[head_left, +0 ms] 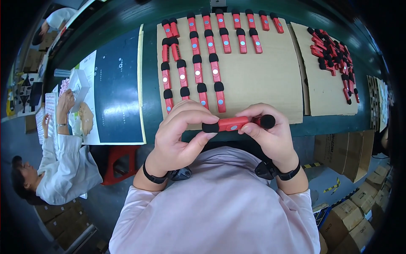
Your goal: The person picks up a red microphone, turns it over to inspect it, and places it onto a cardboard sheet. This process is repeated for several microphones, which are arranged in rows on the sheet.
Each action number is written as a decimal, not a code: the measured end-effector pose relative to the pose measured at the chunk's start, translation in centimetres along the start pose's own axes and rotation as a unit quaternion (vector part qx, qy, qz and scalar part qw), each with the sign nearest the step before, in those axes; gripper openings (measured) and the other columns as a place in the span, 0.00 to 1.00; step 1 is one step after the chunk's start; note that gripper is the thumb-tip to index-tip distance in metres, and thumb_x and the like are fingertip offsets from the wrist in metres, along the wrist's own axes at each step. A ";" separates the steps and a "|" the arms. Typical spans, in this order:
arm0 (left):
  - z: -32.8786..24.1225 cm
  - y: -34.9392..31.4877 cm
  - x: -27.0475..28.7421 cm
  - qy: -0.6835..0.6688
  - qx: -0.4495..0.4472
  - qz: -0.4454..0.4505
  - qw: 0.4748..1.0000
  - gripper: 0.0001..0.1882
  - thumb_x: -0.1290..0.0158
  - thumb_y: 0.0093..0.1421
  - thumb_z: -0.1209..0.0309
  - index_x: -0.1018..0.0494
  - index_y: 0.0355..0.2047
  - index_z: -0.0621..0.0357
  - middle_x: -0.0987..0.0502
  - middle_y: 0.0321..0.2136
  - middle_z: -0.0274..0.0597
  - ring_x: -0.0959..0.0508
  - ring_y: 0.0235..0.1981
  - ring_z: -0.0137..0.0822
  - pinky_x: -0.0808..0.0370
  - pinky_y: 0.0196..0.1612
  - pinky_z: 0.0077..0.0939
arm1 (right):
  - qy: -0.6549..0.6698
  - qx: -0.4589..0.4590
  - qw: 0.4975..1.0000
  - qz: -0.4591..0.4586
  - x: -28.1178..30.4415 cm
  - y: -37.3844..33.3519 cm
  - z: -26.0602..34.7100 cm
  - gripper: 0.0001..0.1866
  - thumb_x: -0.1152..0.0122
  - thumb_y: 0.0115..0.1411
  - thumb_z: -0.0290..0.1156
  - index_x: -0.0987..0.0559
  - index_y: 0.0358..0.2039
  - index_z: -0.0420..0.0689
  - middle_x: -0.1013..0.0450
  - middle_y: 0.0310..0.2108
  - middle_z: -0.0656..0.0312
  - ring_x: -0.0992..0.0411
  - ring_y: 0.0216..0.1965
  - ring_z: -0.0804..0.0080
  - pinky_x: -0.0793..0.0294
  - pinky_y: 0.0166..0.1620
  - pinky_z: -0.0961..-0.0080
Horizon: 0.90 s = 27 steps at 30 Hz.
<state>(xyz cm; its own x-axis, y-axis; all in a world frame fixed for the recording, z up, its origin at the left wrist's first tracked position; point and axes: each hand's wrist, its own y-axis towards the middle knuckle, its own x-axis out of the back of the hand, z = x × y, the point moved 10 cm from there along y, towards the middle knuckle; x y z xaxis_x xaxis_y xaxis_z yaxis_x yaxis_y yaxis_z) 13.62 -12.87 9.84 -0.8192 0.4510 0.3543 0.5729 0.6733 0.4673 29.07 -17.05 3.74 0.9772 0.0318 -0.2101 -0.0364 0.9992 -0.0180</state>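
Note:
Close in front of my chest, a small red microphone [234, 124] with a black foam cap [210, 127] lies level between both hands. My left hand [175, 135] pinches its capped end between thumb and fingers. At the other end, the fingertips of my right hand [275, 137] grip the red body. A second microphone [267, 122], black foam cap outward, is tucked in the same right hand, its body mostly hidden by the fingers. Just beyond my hands, several matching microphones [198, 71] lie in rows on a cardboard sheet [262, 84].
Another cardboard sheet [321, 99] on the right bears a loose pile of red microphones [332, 51]. A dark blue board [118, 93] lies to the left. Beyond it, a co-worker in white [69, 169] sits handling a white box [79, 86]. Cardboard boxes [344, 152] stand on the floor at right.

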 end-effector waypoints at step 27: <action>-0.2 0.9 -1.1 0.010 -0.011 0.033 0.999 0.16 0.36 0.46 0.77 0.24 0.37 0.64 0.22 0.33 0.45 0.23 0.36 0.43 0.28 0.45 0.36 | -0.198 0.204 0.959 -0.022 -0.9 -0.6 4.3 0.16 0.29 0.47 0.19 0.21 0.38 0.38 0.25 0.33 0.57 0.26 0.33 0.67 0.28 0.35 0.76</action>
<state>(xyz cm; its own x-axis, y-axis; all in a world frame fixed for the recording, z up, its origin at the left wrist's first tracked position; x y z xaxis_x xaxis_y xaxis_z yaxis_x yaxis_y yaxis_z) 15.05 -12.85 9.99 -0.7789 0.4817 0.4016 0.6263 0.6295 0.4599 29.09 -17.57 8.11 0.9818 -0.0833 0.1705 0.0120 0.9238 0.3826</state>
